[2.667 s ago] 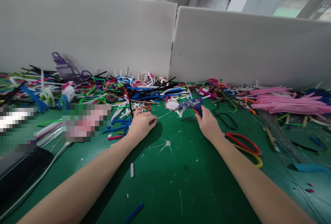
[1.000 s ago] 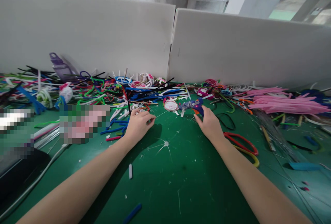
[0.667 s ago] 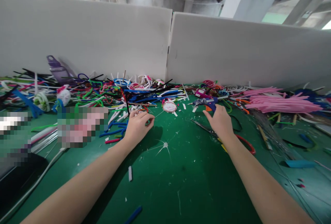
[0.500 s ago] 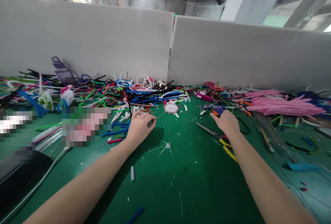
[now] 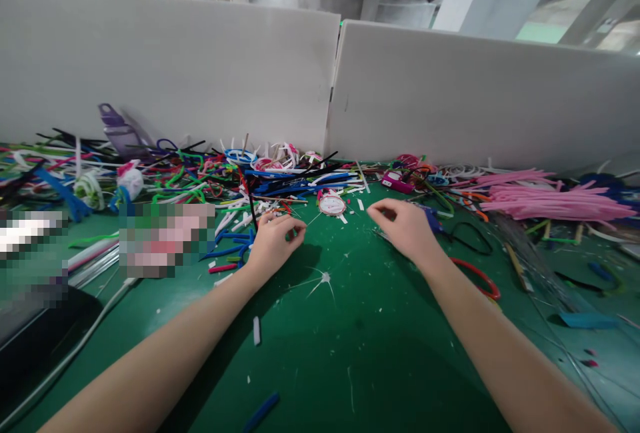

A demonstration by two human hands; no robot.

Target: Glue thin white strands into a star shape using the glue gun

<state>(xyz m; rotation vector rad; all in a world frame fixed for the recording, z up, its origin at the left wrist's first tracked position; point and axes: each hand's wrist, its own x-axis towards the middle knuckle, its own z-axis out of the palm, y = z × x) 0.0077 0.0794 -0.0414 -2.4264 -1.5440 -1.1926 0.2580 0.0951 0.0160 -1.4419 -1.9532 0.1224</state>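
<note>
My left hand (image 5: 277, 241) is closed in a pinch above the green table (image 5: 345, 353); what it holds, if anything, is too small to make out. A black fuzzy stem (image 5: 253, 206) rises behind its fingers; I cannot tell whether they grip it. A thin strand runs from near the fingertips towards a round white disc with a pink rim (image 5: 332, 204). My right hand (image 5: 404, 228) has thumb and forefinger pinched together right of the disc, contents unclear. Partly hidden behind it lies a blue glue gun (image 5: 434, 220). Scissors lie under the right forearm, with a red handle loop (image 5: 481, 276) showing.
Coloured fuzzy stems (image 5: 300, 183) are heaped along the white partition (image 5: 165, 73). Pink stems (image 5: 555, 203) lie at right, a purple bottle (image 5: 123, 133) at back left. A magenta box (image 5: 397, 182) stands behind my right hand. A white cable (image 5: 83, 340) crosses the left side.
My right hand has come off the glue gun and moved left, its fingers now pinched. The glue gun stays on the table. My left hand has barely moved.
</note>
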